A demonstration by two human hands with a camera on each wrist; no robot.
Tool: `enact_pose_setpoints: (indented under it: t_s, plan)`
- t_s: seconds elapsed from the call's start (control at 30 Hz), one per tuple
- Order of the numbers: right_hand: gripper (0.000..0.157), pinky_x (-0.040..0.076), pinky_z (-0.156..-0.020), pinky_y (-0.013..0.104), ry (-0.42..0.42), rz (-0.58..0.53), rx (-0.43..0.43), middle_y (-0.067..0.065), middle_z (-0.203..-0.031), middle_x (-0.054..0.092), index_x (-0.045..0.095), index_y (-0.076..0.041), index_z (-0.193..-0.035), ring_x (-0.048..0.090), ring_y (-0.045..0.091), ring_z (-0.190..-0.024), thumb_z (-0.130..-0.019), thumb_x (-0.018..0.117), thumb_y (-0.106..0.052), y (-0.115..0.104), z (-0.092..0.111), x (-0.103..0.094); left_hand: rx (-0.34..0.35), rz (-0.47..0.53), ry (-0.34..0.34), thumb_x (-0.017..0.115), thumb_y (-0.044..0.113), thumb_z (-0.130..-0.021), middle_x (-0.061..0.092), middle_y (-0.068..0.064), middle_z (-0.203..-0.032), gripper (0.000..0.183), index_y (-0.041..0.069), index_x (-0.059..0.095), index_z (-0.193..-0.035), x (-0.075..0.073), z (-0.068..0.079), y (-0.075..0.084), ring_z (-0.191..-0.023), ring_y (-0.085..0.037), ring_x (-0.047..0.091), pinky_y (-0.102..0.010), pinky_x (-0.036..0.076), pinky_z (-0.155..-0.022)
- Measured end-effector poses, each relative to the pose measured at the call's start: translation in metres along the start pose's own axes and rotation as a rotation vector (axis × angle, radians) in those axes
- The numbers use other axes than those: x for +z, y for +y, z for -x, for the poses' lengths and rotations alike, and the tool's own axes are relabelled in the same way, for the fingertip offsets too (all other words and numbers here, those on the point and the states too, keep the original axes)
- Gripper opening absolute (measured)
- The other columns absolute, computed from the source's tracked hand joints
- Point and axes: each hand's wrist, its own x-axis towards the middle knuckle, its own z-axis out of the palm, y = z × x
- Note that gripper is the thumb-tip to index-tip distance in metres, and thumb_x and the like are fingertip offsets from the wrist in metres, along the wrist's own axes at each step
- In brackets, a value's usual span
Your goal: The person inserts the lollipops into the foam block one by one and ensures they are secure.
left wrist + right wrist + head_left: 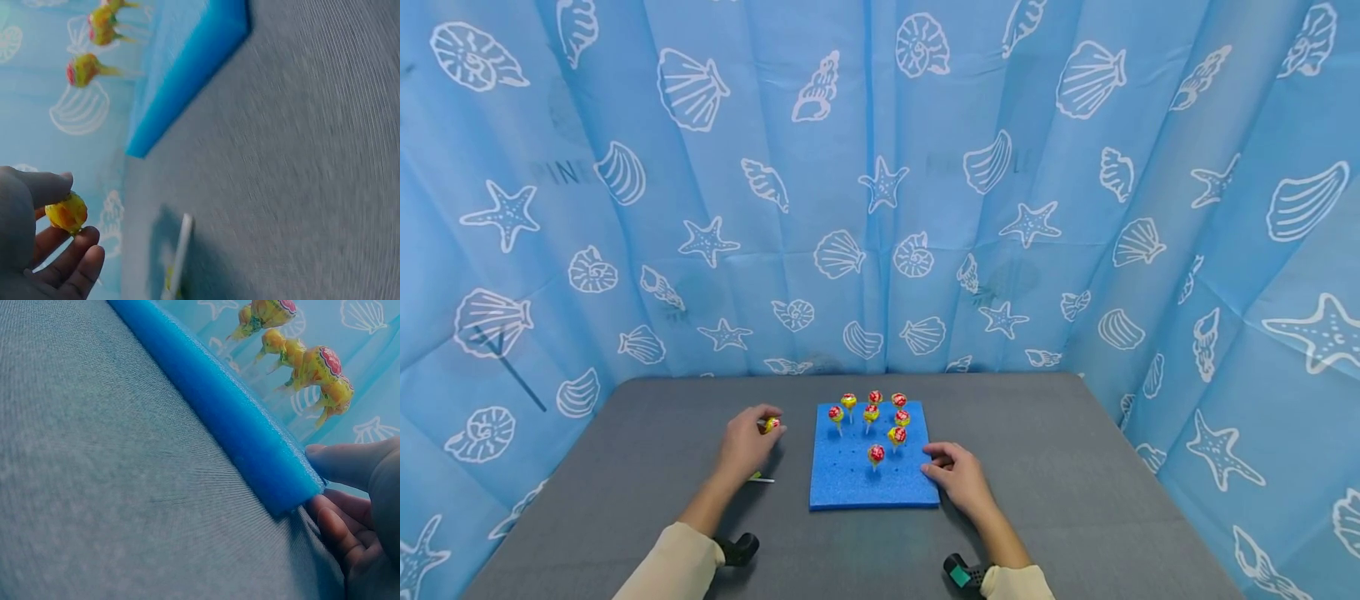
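Observation:
My left hand [751, 446] pinches a lollipop [67, 213] in yellow and red wrapping between thumb and fingers, above the table left of the blue foam board [850, 493]. Its stick is mostly hidden. Beneath that hand another lollipop [762, 479] lies on the table, its white stick pointing towards the board. Several wrapped lollipops [876, 454] stand upright in the board, mainly towards its back and right side. At the board's right edge, my right hand [958, 477] grips the foam, the thumb and fingers around its edge in the right wrist view.
Small dark holes [852, 469] show in the board's front and left parts. The grey table [1037, 467] extends on both sides of the board. A blue curtain [880, 208] with white shell prints hangs behind and beside the table.

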Motion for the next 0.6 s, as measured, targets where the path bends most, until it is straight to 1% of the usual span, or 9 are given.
enact_pose_setpoints:
  t_s: [0.17,0.37,0.53,0.6]
  plan:
    - [0.024,0.050,-0.072,0.028,0.002,0.001,-0.010,0.005,-0.096,0.064,0.070,-0.004,-0.107,0.057,0.017,-0.084,-0.084,0.075,-0.006,0.001,0.000,0.000,-0.025,0.092,-0.013,0.071,0.015,-0.090,0.065,-0.009,-0.105,0.026,0.005,0.067,-0.113,0.001,0.000,0.012,-0.086,-0.021,0.059,-0.039,0.051,-0.075]
    - [0.024,0.050,-0.072,0.028,0.002,0.000,-0.008,0.006,-0.095,0.064,0.070,-0.004,-0.107,0.057,0.017,-0.084,-0.085,0.075,-0.007,0.002,0.000,0.000,-0.062,0.184,-0.030,0.070,0.017,-0.091,0.065,-0.007,-0.105,0.025,0.007,0.067,-0.114,0.003,0.002,0.026,-0.086,-0.020,0.058,-0.034,0.049,-0.072]
    - [0.024,0.049,-0.072,0.028,0.001,0.001,-0.005,0.006,-0.095,0.064,0.070,-0.004,-0.107,0.057,0.017,-0.084,-0.085,0.075,-0.007,0.001,0.000,0.000,-0.074,0.236,-0.026,0.070,0.017,-0.091,0.065,-0.007,-0.105,0.024,0.007,0.067,-0.113,0.003,0.004,0.036,-0.086,-0.021,0.059,-0.033,0.050,-0.071]
    - [0.024,0.049,-0.072,0.028,0.001,0.002,-0.006,0.006,-0.095,0.064,0.070,-0.004,-0.108,0.057,0.017,-0.084,-0.085,0.075,-0.007,0.001,0.000,0.000,-0.092,0.249,-0.024,0.070,0.018,-0.091,0.065,-0.006,-0.105,0.024,0.007,0.067,-0.112,0.005,0.005,0.039,-0.086,-0.020,0.060,-0.033,0.050,-0.071]
